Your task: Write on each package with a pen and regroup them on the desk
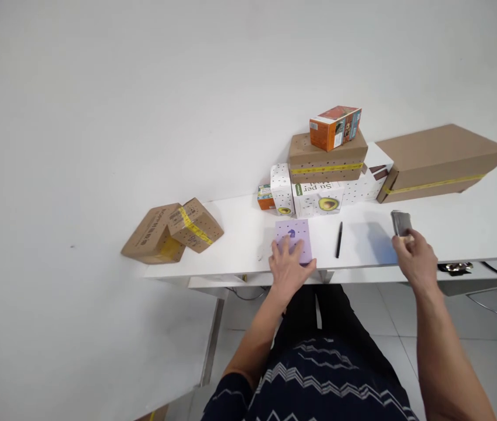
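A small purple box (304,234) with dark dots lies on the white table near its front edge. My left hand (287,266) rests on it from the front, fingers spread over the top and thumb by the near right corner. To the right, my right hand (417,263) is closed around the pale handle of a flat brush (401,222) with grey bristles. The bristles point away from me, above the tabletop. Between the two hands, a black pen (339,240) lies on the table.
Behind the purple box stand white avocado-print boxes (317,200), a brown carton (328,161) with an orange box (335,127) on top, and a small orange box (266,197). A long carton (444,164) is at right. Two cartons (154,231) lean together at left.
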Demonstrator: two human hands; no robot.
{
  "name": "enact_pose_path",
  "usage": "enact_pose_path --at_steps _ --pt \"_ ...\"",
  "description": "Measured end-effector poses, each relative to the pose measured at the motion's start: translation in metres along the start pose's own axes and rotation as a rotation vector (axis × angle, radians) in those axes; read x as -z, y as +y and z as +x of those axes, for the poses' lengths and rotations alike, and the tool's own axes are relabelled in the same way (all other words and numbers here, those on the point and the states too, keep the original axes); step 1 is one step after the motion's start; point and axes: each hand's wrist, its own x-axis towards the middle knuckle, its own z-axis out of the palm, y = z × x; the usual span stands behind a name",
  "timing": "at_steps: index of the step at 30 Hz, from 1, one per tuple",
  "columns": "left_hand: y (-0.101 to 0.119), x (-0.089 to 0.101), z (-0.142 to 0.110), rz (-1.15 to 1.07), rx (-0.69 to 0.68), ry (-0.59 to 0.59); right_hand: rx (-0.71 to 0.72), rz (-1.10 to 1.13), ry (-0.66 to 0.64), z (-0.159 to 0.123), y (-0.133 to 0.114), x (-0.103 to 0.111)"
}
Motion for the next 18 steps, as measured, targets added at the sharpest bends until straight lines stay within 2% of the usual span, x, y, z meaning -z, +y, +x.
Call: enact_pose_path --at_steps 3,6,12,18 --pt "-0.024 0.01 -0.002 0.073 0.077 -0.007 0.146 -0.314 0.051 0.005 0.015 -0.008" --pt "-0.053 0.014 0.006 0.155 0.176 -0.003 0.261 -0.448 0.109 0.01 0.019 -0.021" --pt "-0.121 0.007 0.057 0.272 0.296 -0.004 0.338 -0.487 0.066 0.025 0.014 -0.042" --pt "-0.177 -0.004 0.101 0.369 0.256 0.019 0.291 -0.463 0.08 0.028 0.009 -0.05"
